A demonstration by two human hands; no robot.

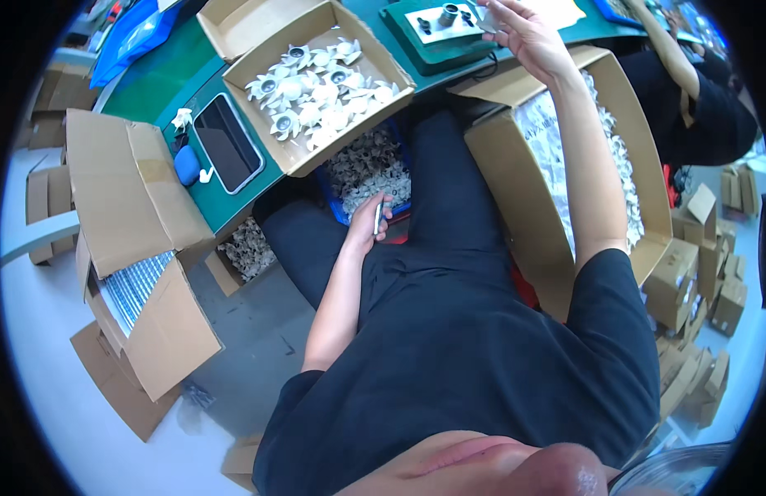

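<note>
My left hand [368, 223] is closed around a slim, light-coloured tool with a dark edge [378, 217]; its exact kind is too small to tell. That hand is between my thighs, at the near edge of a blue bin [336, 208] filled with small grey-white plastic pieces [373, 172]. Stretched out to the far right, my right hand [532, 40] pinches a small whitish piece [487, 20], partly hidden by the fingers. Just left of it, a white plate with dark round fittings [437, 23] tops a green block [414, 51].
An open carton [317, 157] of white finned impellers [321, 91] leans on the green table's edge [202, 197]. Left of it lie a phone [227, 142] and a blue case [186, 165]. Another carton [515, 178] stands under my right arm. A co-worker [689, 107] sits at far right.
</note>
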